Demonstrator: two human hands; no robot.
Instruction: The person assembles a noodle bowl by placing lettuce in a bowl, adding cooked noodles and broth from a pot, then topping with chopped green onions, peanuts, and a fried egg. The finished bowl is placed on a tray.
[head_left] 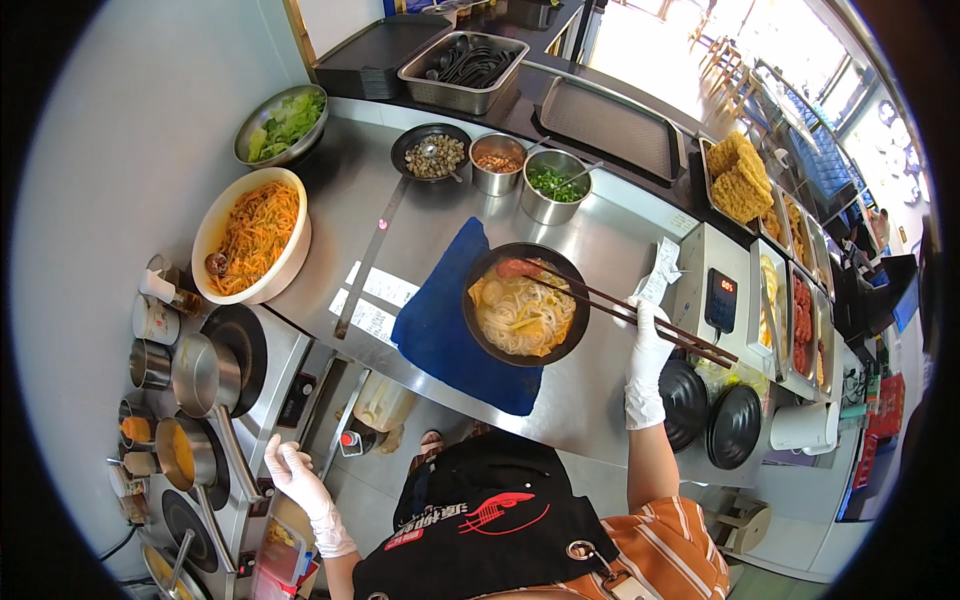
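Ahead and to the left of the left hand (303, 480), I had a round steel saucepan (206, 375) in sight, its long straight handle ending near the fingers. Farther ahead of that hand sat a smooth, cream-coloured tub (294, 258) heaped with stringy orange shreds (262, 235). The left hand itself, in a thin, wrinkled white glove, was loosely open, its fingers curved, and I saw nothing in its grip. Forward of and between the hands, a soft, matte blue cloth (445, 330) lay on the smooth steel worktop (612, 240). The round black bowl (480, 341) stood on the cloth's right side, ahead and to the left of the right hand (648, 362). Inside it I made out pale, slick noodles (525, 325) and a pinkish-red piece (518, 268) by the far rim. Well ahead of the right hand, to its left, stood a cylindrical steel pot (548, 212) of finely chopped greens (553, 183). Long, thin, dark-brown chopsticks (606, 310) slanted across the bowl, tips by the pinkish-red piece; I could not tell whether they pinched it. The right hand, in crinkled white, was closed around them. Just right of its wrist, glossy round black dishes (735, 428) overlapped.
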